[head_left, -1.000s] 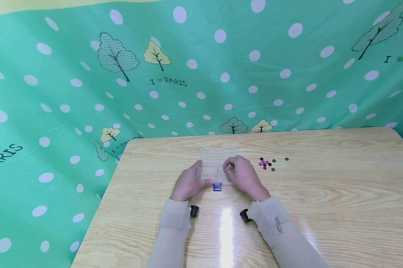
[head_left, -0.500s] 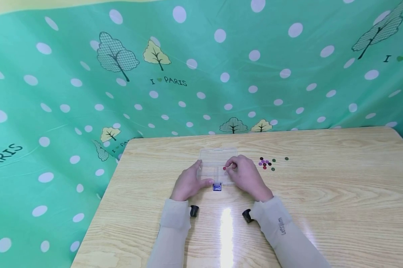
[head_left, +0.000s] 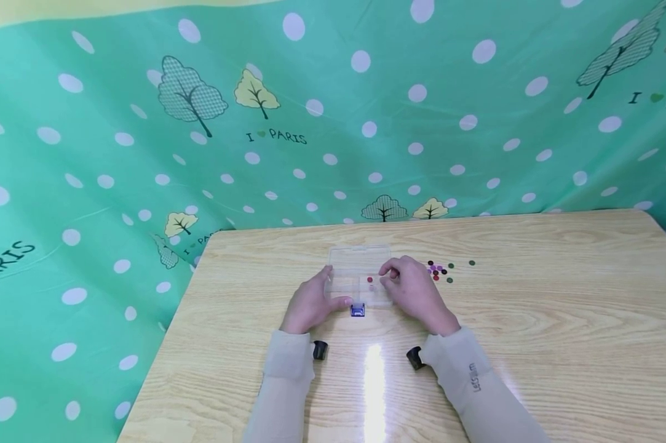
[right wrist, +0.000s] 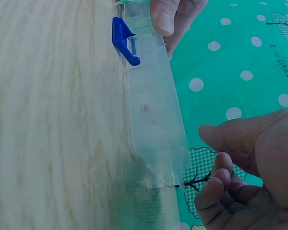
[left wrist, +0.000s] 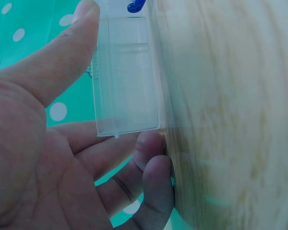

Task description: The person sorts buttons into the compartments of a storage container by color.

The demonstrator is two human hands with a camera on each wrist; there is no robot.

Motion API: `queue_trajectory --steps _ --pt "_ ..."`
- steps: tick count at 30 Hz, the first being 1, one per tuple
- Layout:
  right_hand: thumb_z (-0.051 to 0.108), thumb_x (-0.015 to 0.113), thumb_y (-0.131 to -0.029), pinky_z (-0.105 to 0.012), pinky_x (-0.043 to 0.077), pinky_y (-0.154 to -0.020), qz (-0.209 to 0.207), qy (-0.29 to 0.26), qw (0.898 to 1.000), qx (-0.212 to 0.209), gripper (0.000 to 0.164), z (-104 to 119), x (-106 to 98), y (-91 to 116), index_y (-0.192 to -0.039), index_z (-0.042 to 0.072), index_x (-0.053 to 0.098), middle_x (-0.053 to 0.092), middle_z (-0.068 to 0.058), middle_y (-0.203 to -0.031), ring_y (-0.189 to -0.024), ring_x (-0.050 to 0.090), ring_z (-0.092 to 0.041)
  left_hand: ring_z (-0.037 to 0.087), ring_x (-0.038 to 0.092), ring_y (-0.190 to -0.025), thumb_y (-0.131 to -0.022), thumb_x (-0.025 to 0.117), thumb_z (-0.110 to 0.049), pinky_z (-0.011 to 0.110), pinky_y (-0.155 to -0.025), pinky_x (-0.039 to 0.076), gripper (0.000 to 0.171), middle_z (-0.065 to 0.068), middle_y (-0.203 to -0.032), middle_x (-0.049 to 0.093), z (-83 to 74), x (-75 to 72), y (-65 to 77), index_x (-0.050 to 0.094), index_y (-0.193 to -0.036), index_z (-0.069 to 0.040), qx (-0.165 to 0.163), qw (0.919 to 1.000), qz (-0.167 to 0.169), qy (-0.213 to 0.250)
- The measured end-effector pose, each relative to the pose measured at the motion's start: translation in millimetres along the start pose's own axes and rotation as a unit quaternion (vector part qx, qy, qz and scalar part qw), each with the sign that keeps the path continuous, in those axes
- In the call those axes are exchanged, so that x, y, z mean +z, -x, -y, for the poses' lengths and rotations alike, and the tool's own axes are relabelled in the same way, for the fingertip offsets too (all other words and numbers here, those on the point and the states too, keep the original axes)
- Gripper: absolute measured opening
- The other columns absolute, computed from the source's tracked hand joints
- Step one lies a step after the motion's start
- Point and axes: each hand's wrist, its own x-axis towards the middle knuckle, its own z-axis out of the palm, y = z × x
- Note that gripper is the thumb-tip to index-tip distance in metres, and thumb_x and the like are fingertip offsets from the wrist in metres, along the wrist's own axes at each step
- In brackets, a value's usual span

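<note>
My left hand [head_left: 310, 301] grips the clear box [head_left: 342, 285] by its left edge; my empty, loosely curled right hand [head_left: 417, 290] mustn't jog the red disc [head_left: 369, 279].

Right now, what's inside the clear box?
One red disc shows in the right compartment of the box. In the head view, the right hand and left hand cover parts of its edges; anything behind them is hidden.

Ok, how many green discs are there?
3, right of the right hand: rightmost green disc, another green disc left of it, third green disc lowest in view. The hand may hide others.
</note>
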Motion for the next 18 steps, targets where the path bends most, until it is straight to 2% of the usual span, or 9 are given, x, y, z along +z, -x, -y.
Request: queue_trajectory --steps 8,18 --pt "0.009 0.071 -0.092 -0.034 0.043 -0.07 -0.004 -0.001 1.0 -0.002 0.011 -6.8 -3.1 2.3 -0.102 0.007 0.073 0.056 -0.004 -0.086 -0.079 0.05 -0.021 0.038 0.045 -0.138 -0.08 0.084 -0.041 0.051 -0.112 0.04 0.097 0.018 -0.152 0.045 0.6 0.3 0.7 0.036 -0.156 -0.005 -0.004 1.0 -0.001 -0.002" --pt "0.009 0.066 -0.093 -0.035 0.041 -0.071 -0.015 0.005 1.0 0.002 0.012 -15.3 -12.7 4.7 -0.101 0.007 0.074 0.055 -0.005 -0.085 -0.079 0.049 -0.022 0.039 0.044 -0.138 -0.08 0.084 -0.041 0.051 -0.112 0.04 0.096 0.019 -0.152 0.045 0.4 0.1 0.5 0.036 -0.155 -0.003 0.007 1.0 -0.003 -0.006"
